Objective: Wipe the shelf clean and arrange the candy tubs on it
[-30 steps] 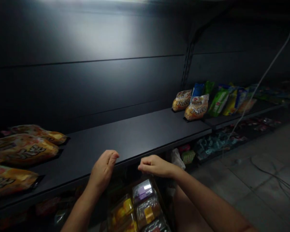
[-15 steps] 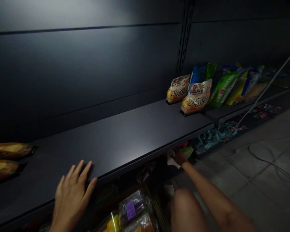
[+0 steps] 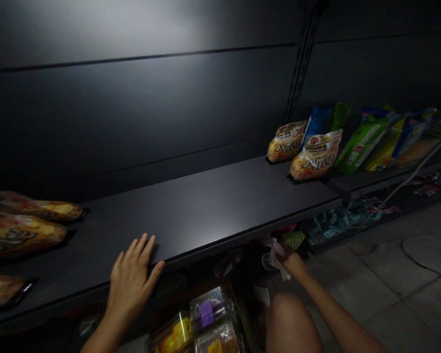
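Observation:
My left hand (image 3: 134, 274) rests on the front edge of the dark grey shelf (image 3: 202, 201), palm down, fingers stretched and thumb apart. Below the shelf's front edge, my right hand (image 3: 289, 259) holds a crumpled white cloth (image 3: 277, 252); its fingers are partly hidden and dim. A round, clear-looking rim (image 3: 267, 262) shows just left of the cloth. Right of that hand sits a green package (image 3: 294, 239) on the low level. Snack bags (image 3: 25, 233) lie left of my left hand, and two similar bags (image 3: 314, 157) stand at the shelf's right end.
Clear boxes with purple and yellow contents (image 3: 208, 314) stand low in front, left of my knee (image 3: 292, 323). Green, blue and yellow packets (image 3: 362, 144) line the adjoining shelf. Teal packages (image 3: 338, 220) lie beneath it. A pale cord (image 3: 419, 166) slants across the right, above the tiled floor (image 3: 385, 279).
The view has shifted left, bringing more of the left snack bags into sight. My right hand has drawn the white cloth slightly outward from under the shelf. My left hand remains on the edge.

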Demonstrator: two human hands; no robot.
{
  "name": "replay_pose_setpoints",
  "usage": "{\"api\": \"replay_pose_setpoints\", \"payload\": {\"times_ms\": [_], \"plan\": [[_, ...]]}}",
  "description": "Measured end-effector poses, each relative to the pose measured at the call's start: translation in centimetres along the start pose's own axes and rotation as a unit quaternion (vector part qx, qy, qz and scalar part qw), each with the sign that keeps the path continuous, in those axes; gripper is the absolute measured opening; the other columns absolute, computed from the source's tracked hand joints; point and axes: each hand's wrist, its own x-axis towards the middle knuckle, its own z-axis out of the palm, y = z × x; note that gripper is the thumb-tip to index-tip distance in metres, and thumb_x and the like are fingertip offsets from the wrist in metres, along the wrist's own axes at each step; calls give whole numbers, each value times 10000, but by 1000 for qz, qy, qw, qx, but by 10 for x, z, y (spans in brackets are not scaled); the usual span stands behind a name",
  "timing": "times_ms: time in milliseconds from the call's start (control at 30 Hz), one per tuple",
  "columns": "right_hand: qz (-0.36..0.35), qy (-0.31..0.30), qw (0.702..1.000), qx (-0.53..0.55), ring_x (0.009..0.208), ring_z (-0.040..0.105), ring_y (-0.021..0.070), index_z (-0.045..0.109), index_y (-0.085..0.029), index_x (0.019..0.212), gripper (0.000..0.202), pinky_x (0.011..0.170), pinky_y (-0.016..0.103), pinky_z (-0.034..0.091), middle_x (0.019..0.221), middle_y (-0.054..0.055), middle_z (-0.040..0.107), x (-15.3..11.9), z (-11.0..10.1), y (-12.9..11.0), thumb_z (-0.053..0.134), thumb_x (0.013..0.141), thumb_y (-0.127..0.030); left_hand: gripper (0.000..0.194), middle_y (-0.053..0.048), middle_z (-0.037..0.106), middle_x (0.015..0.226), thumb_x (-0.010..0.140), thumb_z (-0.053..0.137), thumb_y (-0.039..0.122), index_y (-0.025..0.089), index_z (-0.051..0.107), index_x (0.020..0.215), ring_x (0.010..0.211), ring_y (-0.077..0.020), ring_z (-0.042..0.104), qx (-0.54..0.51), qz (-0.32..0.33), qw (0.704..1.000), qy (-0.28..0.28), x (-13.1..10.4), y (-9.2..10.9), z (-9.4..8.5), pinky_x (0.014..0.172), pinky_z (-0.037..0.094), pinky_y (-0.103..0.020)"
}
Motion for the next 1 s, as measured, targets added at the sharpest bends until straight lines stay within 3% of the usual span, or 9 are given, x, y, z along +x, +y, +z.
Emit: {"api": "replay_pose_setpoints", "payload": {"times_ms": [133, 233, 333, 433, 600, 700, 833, 933, 1000], "plan": [[-35, 12, 987, 155, 993, 672, 267, 642, -177, 1166, 427, 864, 330, 530, 1105, 106, 707, -46, -68, -25, 494, 824, -385, 632, -106, 328, 1569, 940, 366, 496, 216, 273, 1498, 1467, -277, 237, -87, -31, 996, -5, -4, 8, -12, 1184, 144, -556], [-66, 33, 972, 223, 963, 672, 256, 636, -220, 1160, 447, 829, 305, 544, 1098, 78, 705, -73, -131, -63, 617, 776, -449, 586, -108, 279, 1588, 973, 337, 450, 249, 213, 1510, 1485, -267, 184, -221, -62, 973, -1, -9, 26, -29, 1180, 120, -592], [-107, 74, 953, 273, 813, 677, 221, 621, -227, 1150, 457, 681, 258, 552, 978, 52, 711, -85, -182, -121, 673, 758, -454, 624, -92, 224, 1605, 960, 417, 441, 314, 161, 1515, 1491, -260, 160, -358, -16, 934, 21, -14, 54, -52, 1191, 124, -571], [-180, 107, 929, 305, 707, 648, 179, 606, -213, 1156, 422, 601, 229, 524, 888, 28, 696, -79, -206, -194, 655, 800, -435, 704, -73, 159, 1620, 930, 500, 446, 348, 125, 1517, 1495, -265, 131, -453, 25, 888, 74, -11, 78, -77, 1203, 126, -536], [-370, 90, 883, 275, 983, 628, 215, 591, -249, 1236, 416, 883, 330, 505, 1132, 52, 668, -40, -180, -310, 636, 823, -268, 911, -88, 47, 1630, 845, 640, 456, 348, 41, 1523, 1485, -284, 153, -520, 26, 839, 159, 22, 84, -100, 1196, 189, -489], [-415, 53, 859, 295, 1153, 569, 242, 537, -269, 1330, 524, 1025, 402, 432, 1282, 75, 605, -18, -146, -349, 640, 818, -239, 906, -125, 177, 1601, 806, 691, 426, 299, 144, 1517, 1442, -290, 269, -531, 2, 832, 162, 47, 72, -99, 1172, 240, -479], [-397, -63, 807, 433, 1356, 421, 245, 240, -289, 1517, 916, 1126, 433, 334, 1505, 105, 398, 0, -113, -354, 734, 746, -258, 532, -110, 583, 1301, 789, 707, 386, 229, 539, 1268, 1191, -256, 550, -593, -72, 790, 141, 72, 48, -93, 1057, 389, -422], [-339, -149, 780, 505, 1429, 311, 244, 63, -319, 1541, 1158, 1134, 435, 316, 1582, 113, 253, 6, -100, -342, 815, 660, -289, 344, -98, 669, 1130, 780, 709, 422, 192, 648, 1029, 999, -222, 629, -668, -100, 729, 110, 82, 35, -94, 896, 482, -345], [-315, -164, 784, 508, 1394, 371, 257, 72, -317, 1540, 1185, 1109, 437, 354, 1584, 119, 248, 10, -92, -338, 828, 629, -276, 351, -97, 685, 1110, 792, 690, 450, 186, 650, 1021, 917, -198, 648, -696, -89, 707, 88, 87, 36, -100, 800, 507, -304]]}}
